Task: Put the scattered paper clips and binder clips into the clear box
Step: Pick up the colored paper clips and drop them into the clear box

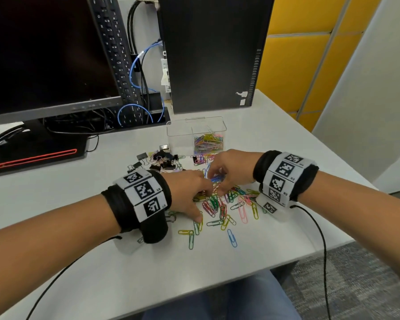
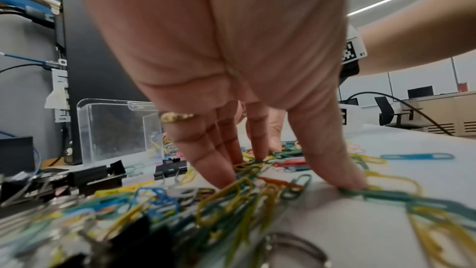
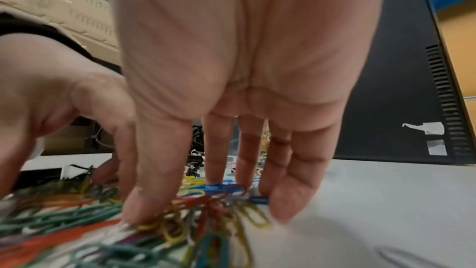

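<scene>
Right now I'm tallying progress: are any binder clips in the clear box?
No. The clear box holds only coloured paper clips; the black binder clips lie on the desk.

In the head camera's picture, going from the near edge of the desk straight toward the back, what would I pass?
Lone blue paper clip → pile of coloured paper clips → the two hands, left hand and right hand, reaching into it → clear box → black computer tower.
</scene>
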{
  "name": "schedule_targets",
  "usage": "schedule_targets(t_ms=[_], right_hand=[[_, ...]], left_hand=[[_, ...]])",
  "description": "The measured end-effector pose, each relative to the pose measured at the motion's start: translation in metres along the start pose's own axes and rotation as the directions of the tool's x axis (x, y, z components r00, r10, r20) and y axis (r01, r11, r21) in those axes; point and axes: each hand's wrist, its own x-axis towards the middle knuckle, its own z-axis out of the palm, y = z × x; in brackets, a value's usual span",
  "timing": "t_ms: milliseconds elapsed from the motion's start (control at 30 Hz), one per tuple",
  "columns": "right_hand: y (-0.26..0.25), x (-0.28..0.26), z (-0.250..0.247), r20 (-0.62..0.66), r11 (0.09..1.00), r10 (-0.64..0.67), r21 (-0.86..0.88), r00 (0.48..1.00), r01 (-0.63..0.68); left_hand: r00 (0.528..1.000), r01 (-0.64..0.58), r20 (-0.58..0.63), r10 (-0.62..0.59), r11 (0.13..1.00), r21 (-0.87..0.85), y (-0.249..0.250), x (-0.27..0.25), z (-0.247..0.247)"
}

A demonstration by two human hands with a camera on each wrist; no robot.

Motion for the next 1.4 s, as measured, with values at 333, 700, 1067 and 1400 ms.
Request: schedule_targets(t_ms=[333, 700, 1067, 1400], right_hand=[[-0.003, -0.001, 0.001, -0.118, 0.998, 0.046, 0.057, 0.992, -0.04], [0.012, -0.004, -0.007, -0.195, 0.96, 0.148, 0.263, 0.969, -0.094], [0.023, 0.002, -0.037, -0.364, 0.906, 0.215, 0.422, 0.906, -0.045], [0.028, 0.02, -0.066, -0.606, 0.805, 0.349, 0.584, 0.715, 0.102]], left_hand=[[0.989, -0.093, -0.116, 0.088, 0.995, -0.031, -0.002, 0.005, 0.002], [0.781, -0.063, -0.608, -0.141, 0.952, -0.301, -0.029, 0.012, -0.045], [0.48, -0.085, -0.763, -0.433, 0.843, -0.531, -0.047, 0.062, -0.057], [0.7, 0.076, -0.639, -0.318, 0.923, -0.377, -0.052, 0.071, -0.053]])
